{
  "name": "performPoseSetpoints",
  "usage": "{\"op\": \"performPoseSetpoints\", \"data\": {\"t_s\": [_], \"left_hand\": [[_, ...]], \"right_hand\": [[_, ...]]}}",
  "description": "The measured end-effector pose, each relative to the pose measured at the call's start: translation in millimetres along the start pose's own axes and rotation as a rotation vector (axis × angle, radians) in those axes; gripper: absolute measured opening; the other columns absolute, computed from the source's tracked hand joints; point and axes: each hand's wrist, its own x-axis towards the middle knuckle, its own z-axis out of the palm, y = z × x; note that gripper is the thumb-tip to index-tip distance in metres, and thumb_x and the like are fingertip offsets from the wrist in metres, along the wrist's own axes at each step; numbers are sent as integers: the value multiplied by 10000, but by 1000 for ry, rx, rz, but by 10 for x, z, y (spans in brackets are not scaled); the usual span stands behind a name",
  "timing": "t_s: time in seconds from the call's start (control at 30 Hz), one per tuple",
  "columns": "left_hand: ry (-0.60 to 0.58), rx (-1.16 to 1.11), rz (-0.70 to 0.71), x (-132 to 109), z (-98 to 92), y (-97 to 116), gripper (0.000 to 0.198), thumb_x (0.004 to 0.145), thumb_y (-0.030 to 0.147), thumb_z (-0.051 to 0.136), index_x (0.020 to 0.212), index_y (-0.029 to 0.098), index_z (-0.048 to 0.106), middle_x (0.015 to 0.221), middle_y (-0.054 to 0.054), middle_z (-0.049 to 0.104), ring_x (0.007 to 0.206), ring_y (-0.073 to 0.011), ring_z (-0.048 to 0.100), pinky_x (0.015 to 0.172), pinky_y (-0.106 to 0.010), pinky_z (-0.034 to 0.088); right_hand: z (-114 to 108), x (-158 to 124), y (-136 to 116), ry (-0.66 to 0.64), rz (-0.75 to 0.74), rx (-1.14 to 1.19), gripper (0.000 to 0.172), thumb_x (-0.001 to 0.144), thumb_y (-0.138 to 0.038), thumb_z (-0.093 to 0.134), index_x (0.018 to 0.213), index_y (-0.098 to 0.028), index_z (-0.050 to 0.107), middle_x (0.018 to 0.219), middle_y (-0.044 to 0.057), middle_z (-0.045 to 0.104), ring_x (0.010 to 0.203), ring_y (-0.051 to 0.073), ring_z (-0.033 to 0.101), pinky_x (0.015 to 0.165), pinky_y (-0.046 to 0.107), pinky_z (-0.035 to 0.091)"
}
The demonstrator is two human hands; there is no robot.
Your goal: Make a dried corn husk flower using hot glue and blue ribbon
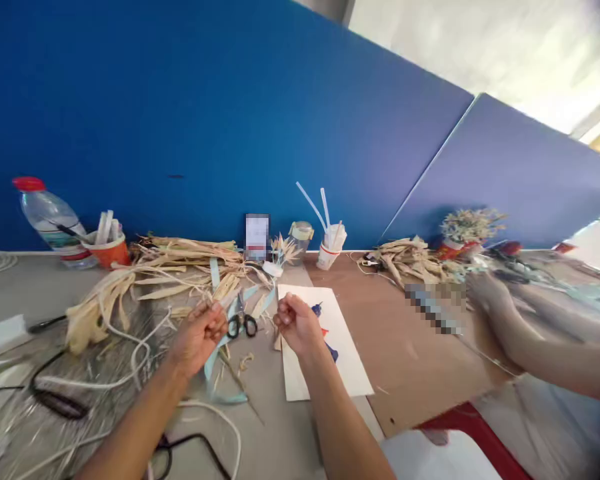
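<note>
Cables crowd the near side of my grey tabletop (275, 427): a black cable (200, 437) and a white cable (80, 383) loop across it, beside crumpled clear plastic (103, 410). Just beyond, my left hand (204, 332) and my right hand (300, 325) hang apart from each other, fingers curled in towards the thumbs; whether either pinches a thin strand, I cannot tell. Scissors (241, 315) with black handles lie in the gap between them, near a light-blue strip (235, 399) that bends across the tabletop. My right hand is over a white sheet (350, 367) bearing blue and red shapes. Dried corn husks (195, 250), which I take to be my material, sprawl past my left hand, some strips close to its fingers. The step in hand looks to me like fine fingertip work among these husks; the next move would call for a light pinch, steady wrists, and knuckles clear of the blades. Farther off stand a phone (257, 233), a husk flower (283, 250), a lidded jar (301, 233) and a paper cup (329, 257) of straws, all before the blue partition (205, 100).
</note>
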Motion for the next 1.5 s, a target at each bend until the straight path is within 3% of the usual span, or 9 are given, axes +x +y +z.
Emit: {"op": "performPoseSetpoints", "data": {"t_s": [0.13,0.23,0.5,0.7,0.87,1.1,1.27,1.43,1.5], "left_hand": [[44,11,55,29,7,32,378,694,175,756,567,167,400,451,87,383,421,-43,321,427,-176,328],[59,63,75,32,12,11,345,689,185,762,584,164,434,452,90,379,418,-39,304,425,-172,316],[91,93,86,36,10,-18,323,674,200,775,609,169,460,461,88,377,431,-44,303,421,-171,299],[85,84,65,50,-23,-3,336,679,197,771,598,166,446,460,89,375,429,-40,304,427,-171,308],[97,140,44,89,-79,-40,312,649,204,784,618,166,476,451,90,398,419,-37,320,416,-166,303],[149,201,34,118,-123,-65,329,611,249,801,606,166,482,449,91,405,405,-35,328,395,-156,302],[196,176,67,125,-135,-59,330,581,260,820,627,168,507,444,95,408,398,-33,316,383,-147,287],[224,178,131,170,-199,-92,330,580,295,820,616,170,517,451,95,414,399,-35,299,382,-150,291],[255,194,154,183,-214,-108,328,585,312,816,596,175,519,458,89,425,427,-46,345,437,-157,369]], "right_hand": [[130,-118,182,-198,-73,-607,178,699,-259,583,563,-177,504,534,-48,465,515,90,393,525,216,298],[234,-212,277,-277,-200,-1022,102,737,-173,573,646,-170,620,663,5,615,629,117,513,597,219,351],[477,-383,448,-414,-320,-1629,265,846,-331,515,865,-140,697,896,142,695,796,241,642,718,338,450],[527,-367,497,-407,-256,-1659,258,866,-277,478,915,-128,683,914,140,699,806,240,661,686,329,470],[521,-364,513,-342,-289,-1621,263,834,-354,544,940,-145,664,954,127,697,841,243,654,738,344,477],[599,-414,451,-435,-243,-1689,292,810,-267,507,959,-89,684,905,179,709,844,268,671,773,378,471],[368,-386,174,-472,-41,-1608,256,740,-258,516,837,-134,718,850,148,725,786,261,665,633,307,443],[39,-269,-72,-544,54,-1287,139,654,-157,513,624,-164,649,651,11,641,618,129,556,539,214,350],[-11,-239,-102,-583,71,-1138,119,645,-146,505,593,-162,611,586,-20,566,573,107,499,519,205,331]]}}
